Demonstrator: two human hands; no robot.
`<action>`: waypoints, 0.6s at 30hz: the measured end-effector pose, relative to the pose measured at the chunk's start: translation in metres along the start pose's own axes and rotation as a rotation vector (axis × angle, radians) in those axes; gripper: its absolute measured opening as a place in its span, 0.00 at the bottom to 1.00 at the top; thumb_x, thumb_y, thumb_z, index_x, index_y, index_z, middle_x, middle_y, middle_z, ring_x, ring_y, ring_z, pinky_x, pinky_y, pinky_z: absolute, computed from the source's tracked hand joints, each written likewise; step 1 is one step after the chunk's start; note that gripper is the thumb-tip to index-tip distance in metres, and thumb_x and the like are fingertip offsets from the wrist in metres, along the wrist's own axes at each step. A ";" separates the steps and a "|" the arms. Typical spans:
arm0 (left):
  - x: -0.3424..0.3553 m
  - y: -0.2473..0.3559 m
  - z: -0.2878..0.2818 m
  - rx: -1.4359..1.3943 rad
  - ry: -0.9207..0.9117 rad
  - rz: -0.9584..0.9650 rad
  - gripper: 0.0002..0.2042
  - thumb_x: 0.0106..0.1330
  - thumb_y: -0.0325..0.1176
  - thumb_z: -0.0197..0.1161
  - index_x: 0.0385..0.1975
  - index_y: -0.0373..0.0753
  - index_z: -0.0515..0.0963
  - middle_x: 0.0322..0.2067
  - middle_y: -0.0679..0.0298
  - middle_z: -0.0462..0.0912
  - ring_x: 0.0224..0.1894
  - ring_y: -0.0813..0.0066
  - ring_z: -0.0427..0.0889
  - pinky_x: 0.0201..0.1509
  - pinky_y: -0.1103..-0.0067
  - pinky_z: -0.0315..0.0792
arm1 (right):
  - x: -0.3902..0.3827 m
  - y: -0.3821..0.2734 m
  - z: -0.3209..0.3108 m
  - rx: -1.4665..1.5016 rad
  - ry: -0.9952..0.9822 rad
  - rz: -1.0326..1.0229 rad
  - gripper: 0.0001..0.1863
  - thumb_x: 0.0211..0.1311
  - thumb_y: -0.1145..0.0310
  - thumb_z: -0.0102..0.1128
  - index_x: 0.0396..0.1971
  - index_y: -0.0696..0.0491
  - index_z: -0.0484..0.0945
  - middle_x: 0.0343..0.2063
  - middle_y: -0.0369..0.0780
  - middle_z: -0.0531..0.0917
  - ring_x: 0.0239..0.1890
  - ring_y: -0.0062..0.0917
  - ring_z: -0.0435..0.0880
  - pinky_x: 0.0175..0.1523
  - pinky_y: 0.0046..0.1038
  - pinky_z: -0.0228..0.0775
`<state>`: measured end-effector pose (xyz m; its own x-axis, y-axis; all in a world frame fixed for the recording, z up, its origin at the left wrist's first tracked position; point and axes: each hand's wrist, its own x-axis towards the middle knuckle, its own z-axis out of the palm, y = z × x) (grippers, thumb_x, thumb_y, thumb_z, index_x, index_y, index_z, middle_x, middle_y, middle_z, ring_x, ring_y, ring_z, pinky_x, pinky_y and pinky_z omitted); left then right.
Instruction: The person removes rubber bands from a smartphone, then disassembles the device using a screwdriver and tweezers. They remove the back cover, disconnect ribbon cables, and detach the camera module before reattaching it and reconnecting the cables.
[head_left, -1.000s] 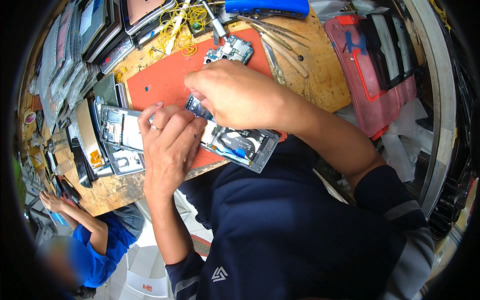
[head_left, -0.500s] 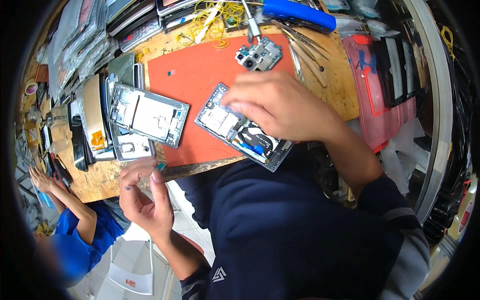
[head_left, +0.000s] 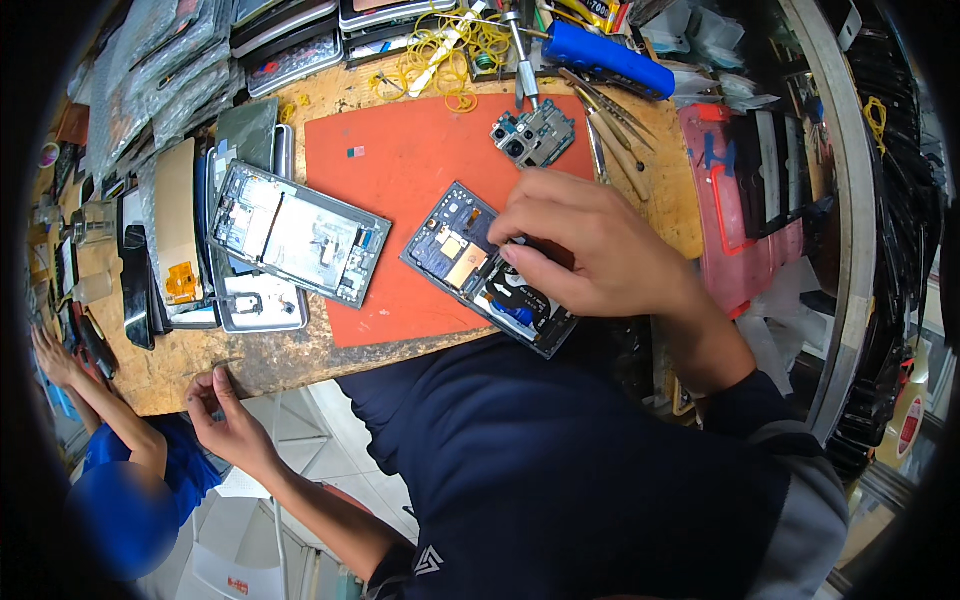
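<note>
Two opened phones (head_left: 310, 240), bare mat (head_left: 396, 300) between, one overlapping bench edge (head_left: 290, 378)

The view comes from the left one of two fisheye cameras on the person's head, facing steeply down over the chest. The wearer's dark shirt (head_left: 610, 470) fills the lower centre of the frame, seen from above at close range. The surface (head_left: 285, 360) runs across the upper half, its orange mat (head_left: 420, 170) just above centre. The right hand (head_left: 515, 240) shows right of centre, the left hand (head_left: 215, 395) at lower left. A metal strip (head_left: 862, 220) bows along the right side, and black closes in at both side edges.
</note>
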<state>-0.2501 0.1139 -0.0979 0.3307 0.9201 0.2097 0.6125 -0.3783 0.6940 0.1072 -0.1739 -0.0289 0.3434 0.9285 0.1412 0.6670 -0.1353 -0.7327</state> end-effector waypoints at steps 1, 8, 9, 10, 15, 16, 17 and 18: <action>0.004 0.009 0.000 0.254 0.013 0.120 0.12 0.77 0.36 0.67 0.38 0.32 0.81 0.33 0.65 0.81 0.37 0.79 0.75 0.45 0.80 0.72 | 0.002 -0.001 0.003 -0.006 0.018 0.012 0.09 0.64 0.72 0.67 0.43 0.55 0.84 0.34 0.40 0.77 0.36 0.34 0.80 0.39 0.36 0.72; 0.023 -0.009 -0.006 0.245 0.018 -0.034 0.16 0.77 0.41 0.67 0.39 0.31 0.81 0.32 0.62 0.83 0.33 0.76 0.76 0.40 0.76 0.73 | 0.010 -0.016 0.011 -0.356 0.033 -0.014 0.12 0.61 0.73 0.66 0.45 0.55 0.86 0.34 0.40 0.75 0.37 0.34 0.80 0.40 0.38 0.72; 0.024 -0.008 -0.007 0.239 0.026 -0.065 0.16 0.77 0.42 0.67 0.38 0.31 0.81 0.32 0.62 0.82 0.33 0.76 0.76 0.40 0.76 0.73 | 0.007 -0.014 0.010 -0.364 0.054 -0.013 0.13 0.60 0.73 0.66 0.45 0.55 0.86 0.35 0.40 0.75 0.38 0.35 0.80 0.40 0.38 0.72; 0.025 -0.008 -0.007 0.233 0.033 -0.096 0.17 0.77 0.42 0.68 0.38 0.31 0.81 0.31 0.62 0.82 0.33 0.76 0.76 0.39 0.76 0.73 | 0.004 -0.010 0.008 -0.370 0.075 -0.011 0.14 0.59 0.74 0.66 0.46 0.55 0.86 0.36 0.40 0.76 0.38 0.35 0.81 0.41 0.38 0.73; 0.023 -0.001 -0.007 0.271 0.192 -0.098 0.17 0.78 0.42 0.66 0.42 0.30 0.80 0.31 0.63 0.83 0.32 0.76 0.77 0.39 0.76 0.75 | 0.000 -0.013 0.004 -0.210 -0.007 -0.094 0.17 0.54 0.74 0.69 0.47 0.55 0.85 0.39 0.40 0.78 0.43 0.36 0.81 0.47 0.39 0.72; 0.026 -0.001 -0.008 0.286 0.226 -0.088 0.16 0.79 0.41 0.66 0.43 0.30 0.80 0.31 0.63 0.83 0.32 0.76 0.77 0.39 0.75 0.76 | 0.001 -0.016 0.007 -0.178 -0.025 -0.119 0.17 0.53 0.74 0.69 0.46 0.55 0.85 0.39 0.40 0.78 0.44 0.36 0.80 0.48 0.39 0.72; 0.026 0.001 -0.010 0.273 0.251 -0.069 0.16 0.79 0.41 0.65 0.45 0.30 0.79 0.32 0.62 0.83 0.33 0.76 0.78 0.40 0.75 0.76 | 0.001 -0.018 0.009 -0.147 -0.043 -0.145 0.17 0.52 0.74 0.70 0.45 0.54 0.85 0.38 0.40 0.77 0.44 0.36 0.79 0.49 0.39 0.71; 0.024 0.005 -0.014 0.261 0.276 -0.051 0.16 0.79 0.41 0.65 0.47 0.30 0.78 0.34 0.61 0.83 0.34 0.75 0.78 0.41 0.76 0.76 | 0.000 -0.018 0.008 -0.153 -0.050 -0.135 0.17 0.52 0.73 0.71 0.44 0.54 0.84 0.38 0.39 0.77 0.44 0.36 0.78 0.49 0.39 0.69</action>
<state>-0.2486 0.1349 -0.0798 0.1109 0.9175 0.3820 0.7970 -0.3117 0.5174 0.0900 -0.1685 -0.0210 0.2137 0.9571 0.1955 0.7987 -0.0560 -0.5991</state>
